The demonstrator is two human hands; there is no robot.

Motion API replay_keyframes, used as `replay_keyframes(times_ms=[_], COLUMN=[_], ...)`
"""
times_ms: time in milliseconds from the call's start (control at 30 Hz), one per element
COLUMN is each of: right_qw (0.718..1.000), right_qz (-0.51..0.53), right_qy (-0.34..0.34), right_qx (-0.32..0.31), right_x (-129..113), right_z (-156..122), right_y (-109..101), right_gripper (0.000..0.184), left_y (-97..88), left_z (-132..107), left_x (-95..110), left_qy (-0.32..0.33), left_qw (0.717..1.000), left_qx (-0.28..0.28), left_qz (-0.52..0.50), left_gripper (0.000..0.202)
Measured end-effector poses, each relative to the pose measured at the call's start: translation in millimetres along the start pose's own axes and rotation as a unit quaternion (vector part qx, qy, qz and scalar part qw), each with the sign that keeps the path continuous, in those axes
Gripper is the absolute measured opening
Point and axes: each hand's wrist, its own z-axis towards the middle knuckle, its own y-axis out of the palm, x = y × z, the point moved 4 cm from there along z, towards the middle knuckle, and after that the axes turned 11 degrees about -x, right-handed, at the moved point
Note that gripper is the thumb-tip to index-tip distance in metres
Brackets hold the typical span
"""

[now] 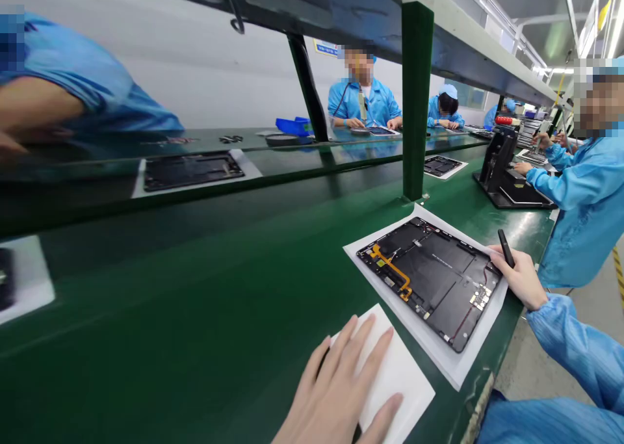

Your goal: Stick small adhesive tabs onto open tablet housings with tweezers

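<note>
My left hand (336, 385) lies flat with fingers stretched out on a small white sheet (404, 372) at the near edge of the green belt (219, 301). To its right an opened tablet back (431, 278), black with an orange flex cable, rests on a larger white sheet (439, 353). My right hand (517, 275) sits at the tablet's right edge, fingers closed around a slim black tool (506, 247) that points upward.
A green post (416, 99) stands just behind the tablet. More tablet backs on white sheets (192, 169) (441, 166) lie farther along. A co-worker in blue (585, 197) works at a black fixture (507, 177) on the right; other people sit across the line.
</note>
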Motion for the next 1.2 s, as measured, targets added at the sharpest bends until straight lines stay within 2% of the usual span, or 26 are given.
replay_keyframes(times_ms=[133,267,433,600,767,900,1000,1067,1200], right_qw=[0.999,0.999,0.997,0.995,0.989,0.986,0.984,0.982,0.977], right_qz=[-0.036,-0.049,-0.046,-0.057,-0.084,-0.099,-0.11,-0.121,-0.148], right_qy=[0.002,0.009,0.015,-0.008,-0.04,-0.058,-0.069,-0.071,-0.072], right_qx=[0.012,-0.007,-0.052,-0.087,-0.114,-0.12,-0.123,-0.127,-0.137], right_x=[0,0,4,7,13,15,11,7,1], right_z=[-1,4,13,14,13,9,3,-2,-8], right_y=[-1,-2,-1,-4,-18,-29,-34,-35,-39], right_gripper=[0.024,0.023,0.025,0.027,0.031,0.045,0.053,0.053,0.049], left_y=[6.5,6.3,-3.5,-14.4,-22.5,-30.3,-35.0,-36.9,-39.4], left_z=[-4,-4,4,4,-3,-3,0,3,8], left_x=[-1,0,-3,-4,5,16,21,23,23], left_qy=[-0.038,-0.065,-0.061,-0.049,-0.088,-0.128,-0.14,-0.141,-0.156], left_qw=[0.997,0.993,0.994,0.989,0.983,0.977,0.968,0.96,0.948], left_qx=[-0.046,-0.07,-0.065,-0.128,-0.145,-0.131,-0.165,-0.191,-0.197], left_qz=[-0.039,-0.075,-0.06,-0.057,-0.072,-0.106,-0.13,-0.15,-0.194], left_gripper=[0.059,0.057,0.056,0.058,0.057,0.056,0.058,0.059,0.059])
